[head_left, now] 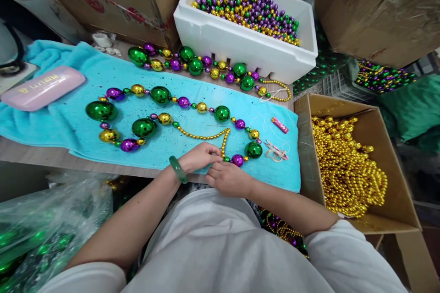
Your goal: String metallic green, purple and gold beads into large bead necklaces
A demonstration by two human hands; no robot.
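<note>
A necklace of large green, purple and gold beads (161, 95) lies in a loop on the blue towel (79, 146). A string of small gold beads (202, 137) runs from its left part and bends down to my hands. My left hand (202, 155), a green bangle at its wrist, pinches near the end of the gold string. Beside it my right hand (229, 178) is closed, its fingertips at the same spot, next to a small green bead and a purple bead (237, 160). What lies between the fingertips is too small to make out.
Behind lies another bead necklace (195, 66) before a white foam box (240, 41) of small beads. Scissors (276, 150) and a pink lighter (279, 125) rest at the towel's right. A carton (307, 146) of gold beads stands right; a pink case (44, 88) sits left.
</note>
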